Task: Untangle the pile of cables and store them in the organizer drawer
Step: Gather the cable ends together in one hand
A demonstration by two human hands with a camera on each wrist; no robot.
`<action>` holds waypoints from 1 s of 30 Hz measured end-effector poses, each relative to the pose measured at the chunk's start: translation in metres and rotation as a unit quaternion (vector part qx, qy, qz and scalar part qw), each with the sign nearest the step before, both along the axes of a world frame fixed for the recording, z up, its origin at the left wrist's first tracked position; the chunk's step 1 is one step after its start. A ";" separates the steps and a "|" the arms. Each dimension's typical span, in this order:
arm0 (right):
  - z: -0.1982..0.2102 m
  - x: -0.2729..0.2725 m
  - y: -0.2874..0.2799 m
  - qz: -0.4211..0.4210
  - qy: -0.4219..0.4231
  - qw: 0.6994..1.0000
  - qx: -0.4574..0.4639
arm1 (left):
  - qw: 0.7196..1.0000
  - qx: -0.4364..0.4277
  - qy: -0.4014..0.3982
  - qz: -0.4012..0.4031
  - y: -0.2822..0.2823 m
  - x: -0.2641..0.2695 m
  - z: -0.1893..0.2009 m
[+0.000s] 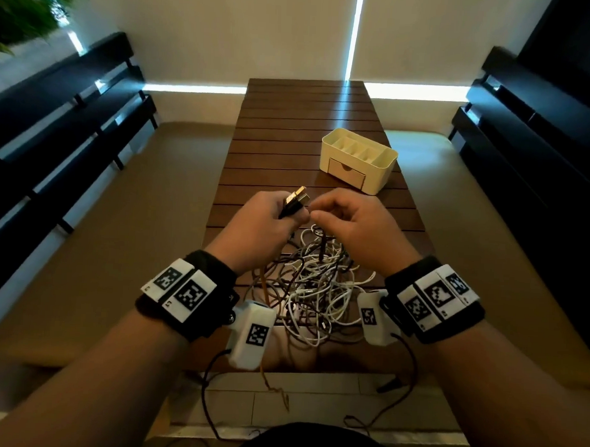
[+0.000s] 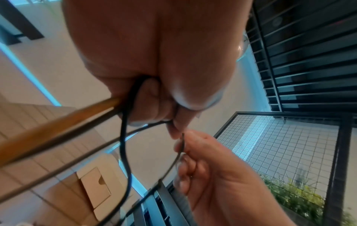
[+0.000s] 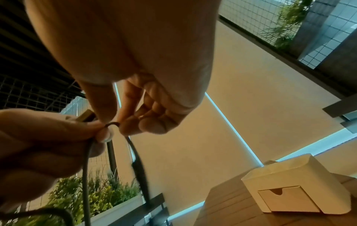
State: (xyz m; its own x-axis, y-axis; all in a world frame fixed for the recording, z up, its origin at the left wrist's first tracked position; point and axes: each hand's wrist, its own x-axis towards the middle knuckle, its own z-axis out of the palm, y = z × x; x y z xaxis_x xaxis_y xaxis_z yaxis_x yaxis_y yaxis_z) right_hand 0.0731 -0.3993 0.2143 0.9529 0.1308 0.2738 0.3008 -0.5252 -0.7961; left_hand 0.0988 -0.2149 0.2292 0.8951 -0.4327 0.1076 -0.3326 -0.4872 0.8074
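Note:
A tangle of white, brown and black cables (image 1: 313, 287) lies on the near end of the slatted wooden table (image 1: 310, 123). My left hand (image 1: 270, 219) grips two USB plugs (image 1: 296, 198) with gold metal ends, held above the pile; their black and orange cables (image 2: 123, 137) trail down from the fist. My right hand (image 1: 347, 218) pinches a thin dark cable (image 3: 135, 151) right beside the left fingertips. The cream organizer (image 1: 357, 158) stands further back right, its small front drawer (image 1: 347, 174) closed.
Dark slatted benches (image 1: 66, 121) run along both sides of the table, the right one (image 1: 531, 131) close to the organizer. A planter with green plants (image 3: 92, 197) stands off to the left. Wrist camera leads (image 1: 210, 397) hang off the table's near edge.

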 end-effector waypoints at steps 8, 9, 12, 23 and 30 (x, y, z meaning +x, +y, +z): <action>-0.013 -0.033 0.001 0.052 0.181 0.980 -0.072 | 0.990 -0.100 -0.017 0.092 0.010 -0.003 -0.009; -0.015 -0.038 0.004 0.070 0.213 0.971 -0.087 | 0.987 -0.127 -0.001 0.100 0.012 -0.003 -0.008; -0.018 -0.053 0.010 0.136 0.283 0.941 -0.130 | 0.963 -0.235 0.099 0.083 0.014 -0.006 0.000; -0.005 -0.054 0.003 0.070 0.271 0.945 -0.169 | 0.932 -0.308 0.191 0.004 0.003 -0.031 0.015; -0.010 -0.033 0.033 0.113 0.233 0.964 -0.067 | 0.928 -0.320 0.189 0.034 -0.004 -0.028 0.015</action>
State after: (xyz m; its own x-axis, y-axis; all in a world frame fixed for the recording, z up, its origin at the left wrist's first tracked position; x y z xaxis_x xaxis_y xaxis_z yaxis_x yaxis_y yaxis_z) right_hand 0.0398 -0.3660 0.2048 0.9115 0.3529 -0.2113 0.0446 -0.5954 -0.8022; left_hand 0.0713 -0.2189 0.2440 0.9440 -0.3298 -0.0051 0.0479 0.1217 0.9914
